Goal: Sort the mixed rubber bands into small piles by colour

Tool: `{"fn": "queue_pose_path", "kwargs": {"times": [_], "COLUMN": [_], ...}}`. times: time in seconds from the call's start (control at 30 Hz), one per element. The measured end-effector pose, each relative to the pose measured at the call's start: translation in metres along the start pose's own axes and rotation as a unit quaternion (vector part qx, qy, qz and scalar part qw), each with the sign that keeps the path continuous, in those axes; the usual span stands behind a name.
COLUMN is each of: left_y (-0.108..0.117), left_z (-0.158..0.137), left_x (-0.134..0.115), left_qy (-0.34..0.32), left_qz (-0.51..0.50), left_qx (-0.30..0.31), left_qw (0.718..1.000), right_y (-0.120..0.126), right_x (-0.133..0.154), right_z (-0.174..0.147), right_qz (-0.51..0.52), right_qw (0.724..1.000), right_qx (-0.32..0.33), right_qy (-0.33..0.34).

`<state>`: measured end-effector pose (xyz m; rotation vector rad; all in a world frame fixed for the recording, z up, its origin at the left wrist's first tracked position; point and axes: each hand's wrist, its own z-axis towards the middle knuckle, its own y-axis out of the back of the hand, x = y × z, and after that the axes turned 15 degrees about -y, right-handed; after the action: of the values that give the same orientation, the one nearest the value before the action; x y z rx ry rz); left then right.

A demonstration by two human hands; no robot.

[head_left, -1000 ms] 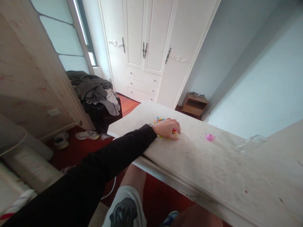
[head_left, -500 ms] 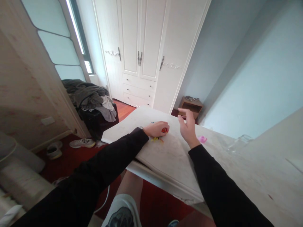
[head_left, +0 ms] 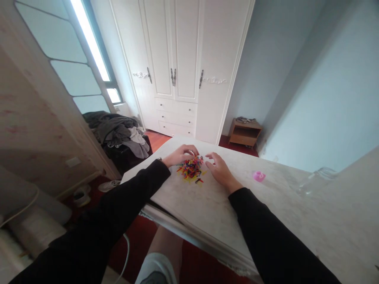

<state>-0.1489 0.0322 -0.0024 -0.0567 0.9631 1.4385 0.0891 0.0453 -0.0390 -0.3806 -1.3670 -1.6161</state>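
Note:
A heap of small multicoloured pieces (head_left: 192,169), too small to name for certain, lies on the white tabletop (head_left: 204,205). My left hand (head_left: 181,154) arches over the heap's far left side, its fingers bent and apart and the tips touching or just above the pieces. Nothing is plainly held in it. To the right of the heap, my right hand (head_left: 220,169) is open, with thumb and fingers apart and pointing at the pieces. A pink round object (head_left: 259,176), like a small lid, rests farther right.
A clear glass jar (head_left: 318,180) lies on its side at the table's right. Behind stand a white wardrobe (head_left: 180,79) and a small wooden cabinet (head_left: 245,132). Clothes (head_left: 118,130) are piled at the left, with shoes (head_left: 81,197) on the floor.
My left hand has moved left and loosened from a closed grip with red showing, and the coloured heap is now in view. My right hand has lowered and come in towards the heap.

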Motion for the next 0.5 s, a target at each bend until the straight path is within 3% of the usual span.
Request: {"fn": "queue_pose_path", "kwargs": {"times": [0.17, 0.3, 0.4, 0.5], "left_y": [0.013, 0.005, -0.010, -0.019], "left_z": [-0.008, -0.012, -0.011, -0.008], "left_x": [0.001, -0.004, -0.009, -0.014], "left_qy": [0.055, 0.047, 0.023, 0.004], "left_qz": [0.016, 0.079, 0.151, 0.181], "left_qx": [0.002, 0.112, 0.199, 0.208], "left_qw": [0.998, 0.990, 0.968, 0.961], "right_y": [-0.003, -0.001, -0.001, -0.003], "right_x": [0.003, 0.001, -0.001, -0.003], "right_z": [-0.002, -0.001, 0.001, 0.001], "right_qz": [-0.011, -0.024, -0.028, -0.038], "right_qw": [1.000, 0.999, 0.998, 0.998], "right_qx": [0.021, -0.034, -0.051, -0.043], "right_qy": [0.011, 0.006, -0.005, -0.009]}}
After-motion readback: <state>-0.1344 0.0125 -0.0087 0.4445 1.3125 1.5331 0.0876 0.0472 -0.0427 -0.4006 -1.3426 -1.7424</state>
